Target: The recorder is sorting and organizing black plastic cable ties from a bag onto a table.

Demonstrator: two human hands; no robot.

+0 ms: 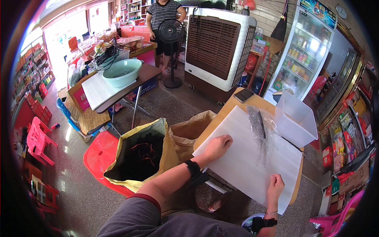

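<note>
My left hand rests closed on the white sheet that covers the small wooden table. Its fingers are curled, and whatever they may hold is hidden. Closer to my body, at the table's right side, my right hand is also closed, thumb against the fingers; I cannot make out anything in it. Beyond both hands, clear plastic wrapping lies on the sheet with thin strips and a slim dark stick. A translucent white bin stands at the far right corner.
A dark phone lies at the table's far edge. Left of me, a yellow sack of black material leans by a red stool; a brown paper sack stands beside it. Further off are a basin, an air cooler and a person.
</note>
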